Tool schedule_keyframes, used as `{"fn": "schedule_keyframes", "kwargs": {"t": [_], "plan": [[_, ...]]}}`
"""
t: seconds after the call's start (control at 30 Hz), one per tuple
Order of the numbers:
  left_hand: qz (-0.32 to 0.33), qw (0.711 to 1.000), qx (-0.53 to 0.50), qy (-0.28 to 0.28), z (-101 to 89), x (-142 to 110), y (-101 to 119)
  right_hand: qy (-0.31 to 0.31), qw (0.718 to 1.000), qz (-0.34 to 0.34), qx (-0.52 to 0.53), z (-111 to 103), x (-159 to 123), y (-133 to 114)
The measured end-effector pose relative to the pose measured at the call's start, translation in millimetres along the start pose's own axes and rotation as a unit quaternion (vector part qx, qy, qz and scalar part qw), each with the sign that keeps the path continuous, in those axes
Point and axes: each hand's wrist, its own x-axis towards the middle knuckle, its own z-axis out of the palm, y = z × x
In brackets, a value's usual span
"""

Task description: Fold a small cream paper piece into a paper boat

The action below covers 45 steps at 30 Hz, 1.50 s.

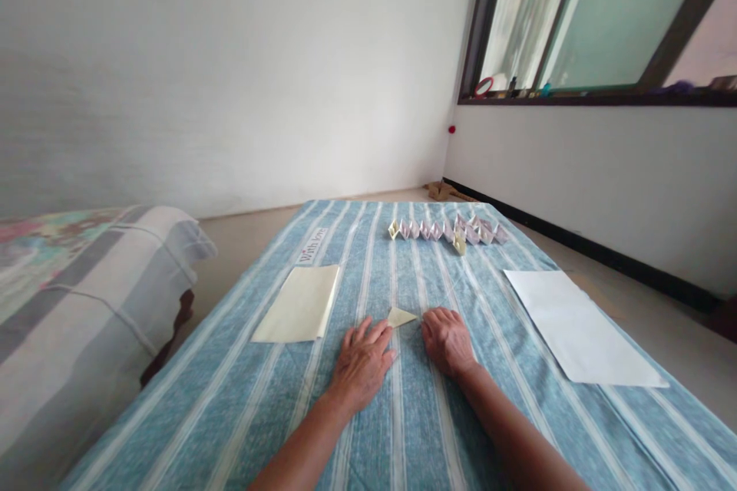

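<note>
Two hands [406, 349] rest palm-down and slightly spread on a blue striped cloth [259, 391], pinching nothing, with a small folded paper triangle [401, 317] just between them. A cream paper sheet [299, 304] lies left, a white paper sheet [581, 326] right, and a row of folded paper boats [446, 231] beyond.

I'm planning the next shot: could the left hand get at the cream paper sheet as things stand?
Probably yes. The left hand rests on the blue striped cloth just beside the cream paper sheet. Only cloth seems to lie between them, so a short sideways reach should do it.
</note>
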Motion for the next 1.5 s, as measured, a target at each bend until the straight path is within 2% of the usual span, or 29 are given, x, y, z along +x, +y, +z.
{"fn": "schedule_keyframes", "kwargs": {"t": [0.3, 0.47, 0.8, 1.0, 1.2, 1.5], "plan": [[0.006, 0.998, -0.028, 0.049, 6.5, -6.2, -1.5, -0.079, 0.991, 0.097, 0.038, -7.3, 13.8, -16.8], [-0.032, 0.995, -0.040, 0.082, 12.7, -3.2, -7.1, -0.108, 0.985, 0.121, 0.060, -13.1, 20.6, -28.1], [-0.081, 0.984, -0.092, 0.132, 20.4, 26.8, -5.3, -0.084, 0.973, 0.171, 0.130, -12.8, 20.9, -31.3], [-0.080, 0.973, -0.142, 0.161, 22.8, 16.2, -8.6, -0.056, 0.956, 0.195, 0.212, -17.7, 3.1, -35.8], [-0.071, 0.961, -0.203, 0.176, 21.2, -7.8, -4.9, -0.034, 0.910, 0.243, 0.335, -31.0, -17.9, -49.5], [-0.056, 0.946, -0.254, 0.191, 11.3, -20.2, 7.3, -0.015, 0.794, 0.320, 0.517, -42.7, -23.4, -55.0]]}}
